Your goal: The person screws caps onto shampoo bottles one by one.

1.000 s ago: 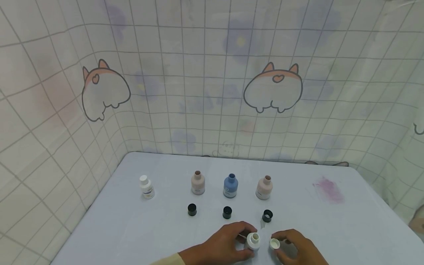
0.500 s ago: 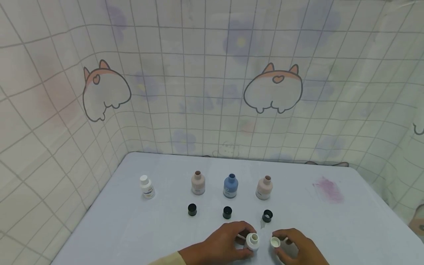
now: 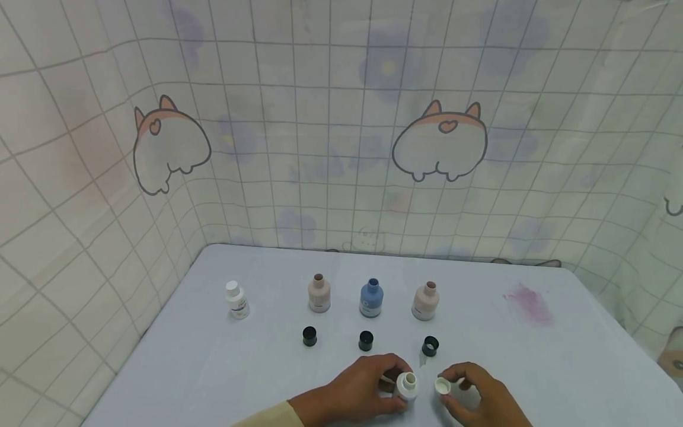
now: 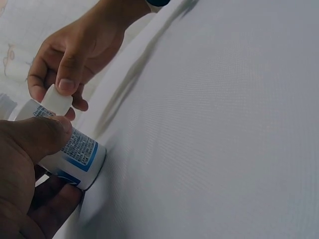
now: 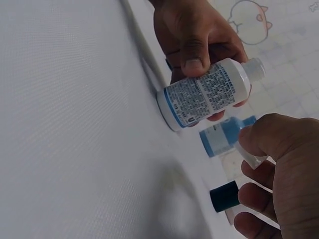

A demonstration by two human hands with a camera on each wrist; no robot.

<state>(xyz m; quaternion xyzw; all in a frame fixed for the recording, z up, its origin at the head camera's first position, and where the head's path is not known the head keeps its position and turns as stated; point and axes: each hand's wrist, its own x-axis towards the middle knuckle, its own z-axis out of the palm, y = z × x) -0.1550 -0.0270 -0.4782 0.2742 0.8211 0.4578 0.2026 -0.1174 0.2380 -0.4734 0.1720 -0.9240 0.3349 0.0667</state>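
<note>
My left hand grips a small white bottle around its body, thumb on one side and fingers on the other. The bottle's neck is uncapped, its mouth showing in the head view, and a printed label with a blue band faces the right wrist camera. Just to the right, my right hand pinches a white screw cap between thumb and fingers, its hollow side up. A short gap separates cap and bottle in the head view. Part of the bottle is hidden by the left fingers.
Two pinkish bottles and a blue bottle stand uncapped in a row. Before them lie black caps. A capped white bottle stands at left; a pink stain marks the white table.
My right hand, with the cap, has shifted very slightly away from my body. The left hand keeps its grip on the white bottle, almost still.
</note>
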